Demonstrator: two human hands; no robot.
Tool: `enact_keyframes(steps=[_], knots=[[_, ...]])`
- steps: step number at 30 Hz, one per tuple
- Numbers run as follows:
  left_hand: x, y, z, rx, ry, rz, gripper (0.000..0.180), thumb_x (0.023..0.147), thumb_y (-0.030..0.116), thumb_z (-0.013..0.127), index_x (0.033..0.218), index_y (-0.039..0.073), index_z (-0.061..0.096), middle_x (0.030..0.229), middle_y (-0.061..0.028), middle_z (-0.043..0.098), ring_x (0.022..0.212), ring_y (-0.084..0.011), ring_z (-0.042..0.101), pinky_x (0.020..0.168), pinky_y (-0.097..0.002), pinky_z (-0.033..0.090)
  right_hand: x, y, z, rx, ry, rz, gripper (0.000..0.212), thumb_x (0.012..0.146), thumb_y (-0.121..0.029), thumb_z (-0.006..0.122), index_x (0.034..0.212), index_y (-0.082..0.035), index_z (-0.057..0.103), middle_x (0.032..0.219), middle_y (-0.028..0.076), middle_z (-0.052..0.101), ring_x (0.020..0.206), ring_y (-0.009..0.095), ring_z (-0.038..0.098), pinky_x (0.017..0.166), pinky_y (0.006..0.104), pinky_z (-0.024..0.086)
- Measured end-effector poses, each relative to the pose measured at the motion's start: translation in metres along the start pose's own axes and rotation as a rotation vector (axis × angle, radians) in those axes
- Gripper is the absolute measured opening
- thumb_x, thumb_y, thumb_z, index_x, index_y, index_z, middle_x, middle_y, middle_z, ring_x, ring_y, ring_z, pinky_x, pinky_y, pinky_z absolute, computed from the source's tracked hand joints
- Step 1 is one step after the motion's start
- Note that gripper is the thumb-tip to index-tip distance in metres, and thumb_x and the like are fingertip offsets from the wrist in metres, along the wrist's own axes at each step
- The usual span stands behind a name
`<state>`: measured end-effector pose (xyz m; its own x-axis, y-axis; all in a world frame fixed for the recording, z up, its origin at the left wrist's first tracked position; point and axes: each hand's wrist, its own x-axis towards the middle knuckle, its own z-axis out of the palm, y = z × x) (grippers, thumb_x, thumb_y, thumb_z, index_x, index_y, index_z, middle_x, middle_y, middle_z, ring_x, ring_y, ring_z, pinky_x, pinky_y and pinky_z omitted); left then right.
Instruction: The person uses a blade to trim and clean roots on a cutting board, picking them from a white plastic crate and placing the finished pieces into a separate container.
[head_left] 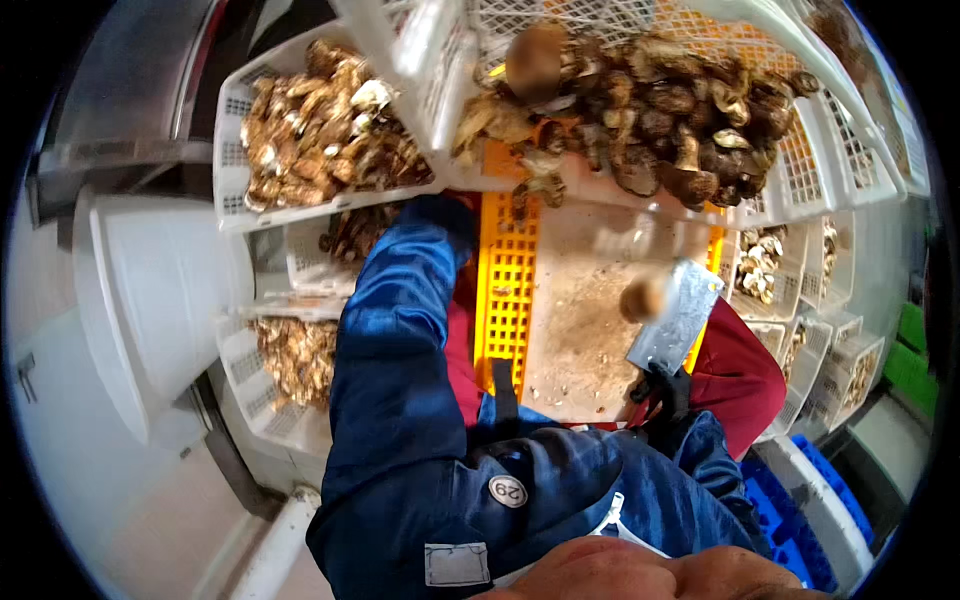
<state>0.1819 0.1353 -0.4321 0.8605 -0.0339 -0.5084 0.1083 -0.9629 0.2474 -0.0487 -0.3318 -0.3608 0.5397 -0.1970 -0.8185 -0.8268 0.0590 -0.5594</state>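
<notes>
Right hand: clasping cleaver | Left hand: hidden, grip cannot be told | Blurred mushroom: just beside cleaver

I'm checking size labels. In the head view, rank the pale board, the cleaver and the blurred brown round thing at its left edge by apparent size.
Pale board
Cleaver
Blurred brown round thing, clearly smallest despite soft edges

Room over board; mushroom heap bars far side, cleaver right

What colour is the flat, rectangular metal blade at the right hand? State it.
The blade is silvery grey, clearest in the head view.
</notes>
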Motion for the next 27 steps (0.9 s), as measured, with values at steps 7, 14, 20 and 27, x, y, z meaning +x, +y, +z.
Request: enact_keyframes(steps=[7,14,20,27], knots=[[0.06,0.008,0.009,0.072,-0.037,-0.042,0.031,0.074,0.021,0.055,0.102,0.008,0.059,0.107,-0.0165,0.055,0.095,-0.0338,0.053,0.082,-0.0391,0.042,-0.023,-0.037,0.019,0.064,-0.141,0.078,0.018,0.078,-0.011,0.06,0.086,0.003,0.053,0.058,0.014,0.057,0.045,0.025,0.056,0.043,0.0354,0.047],[0.087,0.01,0.006,0.105,-0.034,-0.058,0.032,0.073,0.021,0.056,0.102,0.007,0.058,0.104,-0.0176,0.055,0.094,-0.0343,0.054,0.081,-0.039,0.042,-0.025,-0.035,0.021,0.069,-0.113,0.062,0.015,0.079,-0.011,0.058,0.08,0.003,0.055,0.059,0.014,0.058,0.048,0.024,0.058,0.043,0.034,0.047],[0.08,0.007,-0.001,0.094,-0.025,-0.067,0.034,0.072,0.021,0.057,0.102,0.006,0.057,0.102,-0.0185,0.056,0.094,-0.0347,0.054,0.08,-0.0389,0.043,-0.027,-0.037,0.023,0.064,-0.113,0.143,0.017,0.079,-0.013,0.058,0.076,0.003,0.056,0.058,0.014,0.058,0.046,0.023,0.057,0.044,0.0323,0.047],[0.024,0.016,-0.03,0.101,-0.014,-0.036,0.036,0.071,0.021,0.059,0.102,0.005,0.057,0.1,-0.0195,0.057,0.092,-0.0351,0.055,0.079,-0.0388,0.043,-0.032,-0.047,0.033,0.096,-0.037,0.071,0.019,0.075,-0.016,0.062,0.078,0.002,0.055,0.061,0.009,0.055,0.043,0.019,0.053,0.04,0.031,0.044]])
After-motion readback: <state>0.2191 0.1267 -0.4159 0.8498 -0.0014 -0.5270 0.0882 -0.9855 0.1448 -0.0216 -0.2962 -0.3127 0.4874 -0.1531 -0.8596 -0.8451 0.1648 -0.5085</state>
